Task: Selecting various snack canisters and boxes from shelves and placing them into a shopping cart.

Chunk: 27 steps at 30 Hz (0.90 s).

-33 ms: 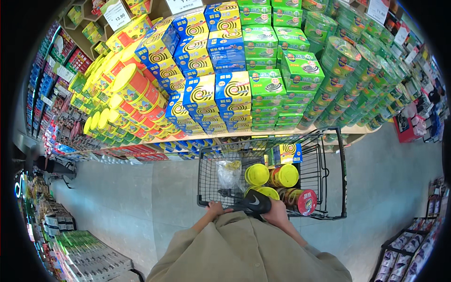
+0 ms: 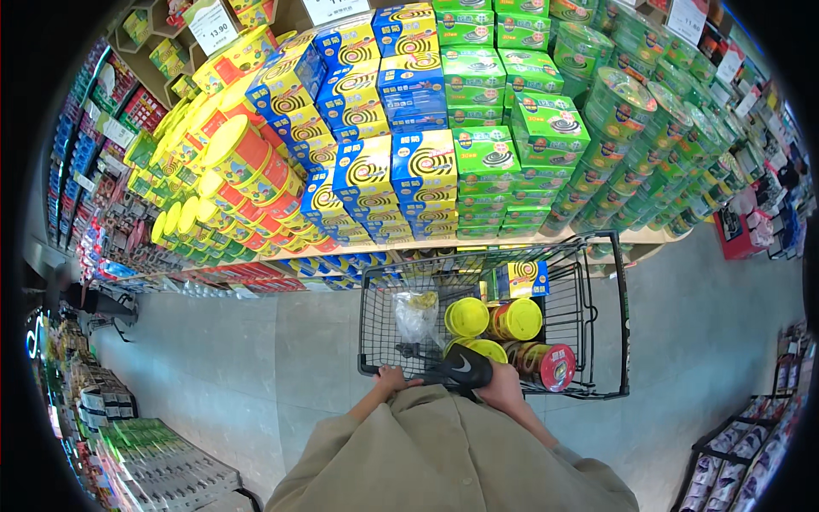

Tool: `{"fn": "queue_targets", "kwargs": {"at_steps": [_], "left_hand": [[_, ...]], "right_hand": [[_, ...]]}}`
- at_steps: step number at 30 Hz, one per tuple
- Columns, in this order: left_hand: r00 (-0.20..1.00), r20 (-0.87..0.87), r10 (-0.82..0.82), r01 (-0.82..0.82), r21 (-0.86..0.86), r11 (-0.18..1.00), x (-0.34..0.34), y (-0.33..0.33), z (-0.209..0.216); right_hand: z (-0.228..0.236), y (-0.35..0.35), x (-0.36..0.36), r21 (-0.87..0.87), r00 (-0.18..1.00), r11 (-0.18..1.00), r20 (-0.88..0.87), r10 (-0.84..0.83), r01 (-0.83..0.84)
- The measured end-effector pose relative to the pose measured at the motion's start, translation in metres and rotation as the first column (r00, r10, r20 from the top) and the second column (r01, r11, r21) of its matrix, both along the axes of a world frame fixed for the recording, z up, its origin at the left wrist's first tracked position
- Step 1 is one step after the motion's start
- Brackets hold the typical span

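The hands (image 2: pixel 392 378) stay put: left clamped on the cart (image 2: pixel 368 368), right's hold unclear.

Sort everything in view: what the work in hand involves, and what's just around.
In use:
Shopping cart, held by the left grip
Black item by the right grip
In the cart: yellow-lidded tubs, red-topped tub, blue-and-yellow box, clear bag

Just around:
Stacked blue-and-yellow boxes
Green boxes
Yellow shelf tubs
Greenish tubs
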<state>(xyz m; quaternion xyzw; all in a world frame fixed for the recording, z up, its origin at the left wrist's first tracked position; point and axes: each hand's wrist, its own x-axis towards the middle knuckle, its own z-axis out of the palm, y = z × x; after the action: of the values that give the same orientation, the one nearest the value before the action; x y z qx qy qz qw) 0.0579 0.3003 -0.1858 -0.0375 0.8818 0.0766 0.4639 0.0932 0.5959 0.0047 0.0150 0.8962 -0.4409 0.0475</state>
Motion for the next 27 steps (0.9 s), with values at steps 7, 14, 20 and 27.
{"fn": "queue_targets", "kwargs": {"at_steps": [7, 14, 20, 27], "left_hand": [[0.999, 0.030, 0.033, -0.033, 0.004, 0.999, -0.006, -0.007, -0.007], [0.997, -0.027, 0.078, -0.078, -0.010, 0.997, -0.002, -0.009, -0.017], [0.981, -0.138, 0.138, -0.141, -0.011, 0.990, 0.001, -0.006, -0.017], [0.963, -0.128, 0.235, -0.202, 0.228, 0.953, -0.021, -0.018, -0.028]], "right_hand": [[0.008, -0.010, -0.004, -0.017, 0.998, 1.000, -0.061, -0.016, 0.015], [0.013, -0.016, -0.009, 0.025, 0.995, 0.999, -0.090, 0.043, -0.041], [0.016, -0.016, -0.011, 0.034, 0.992, 0.998, -0.108, 0.063, -0.060], [0.014, -0.004, -0.008, 0.026, 0.996, 0.999, -0.086, 0.027, -0.025]]}}
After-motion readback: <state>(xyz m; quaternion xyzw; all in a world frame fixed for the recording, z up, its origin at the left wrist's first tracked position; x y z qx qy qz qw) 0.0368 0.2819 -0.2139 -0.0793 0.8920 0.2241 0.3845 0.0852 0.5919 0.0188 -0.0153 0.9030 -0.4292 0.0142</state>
